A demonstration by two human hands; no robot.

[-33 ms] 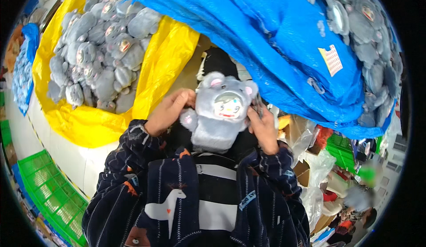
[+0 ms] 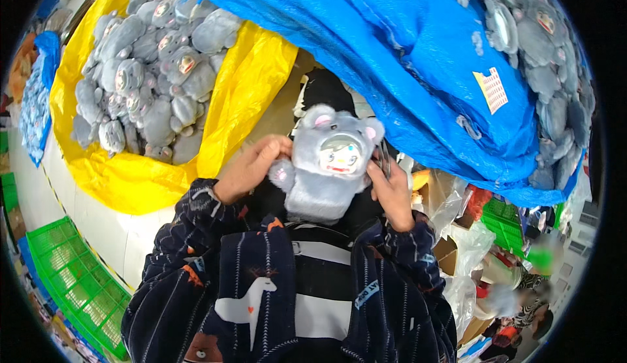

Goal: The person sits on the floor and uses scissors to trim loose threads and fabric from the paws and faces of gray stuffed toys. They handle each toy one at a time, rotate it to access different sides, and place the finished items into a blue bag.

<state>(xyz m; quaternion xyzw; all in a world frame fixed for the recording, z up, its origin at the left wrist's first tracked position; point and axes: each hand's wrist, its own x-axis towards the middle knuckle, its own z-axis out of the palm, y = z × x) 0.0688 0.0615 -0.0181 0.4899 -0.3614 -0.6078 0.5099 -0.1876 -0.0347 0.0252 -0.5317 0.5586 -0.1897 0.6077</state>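
A grey plush bear toy (image 2: pixel 317 193) with pink inner ears and a printed doll-like face rests on my lap, face up. My left hand (image 2: pixel 255 167) pinches its edge beside the head, just above a small paw with pink pads. At the other side, my right hand (image 2: pixel 392 190) has its fingers curled close to the toy's cheek and arm. A thin metal tool (image 2: pixel 385 157), perhaps tweezers, sticks up from those fingers. Its lower part is hidden in the hand, and contact between that hand and the toy is hard to make out.
A yellow sack (image 2: pixel 245 95) full of similar grey plush pieces (image 2: pixel 157 121) stands at the left. A blue sack (image 2: pixel 418 82) with more of them spreads across the right. Green crates (image 2: pixel 72 284) lie lower left; clear plastic bags (image 2: pixel 467 252) and people are at right.
The whole view has shifted slightly. The metal tool in my right hand shows more clearly beside the bear's head; my left hand keeps its pinch.
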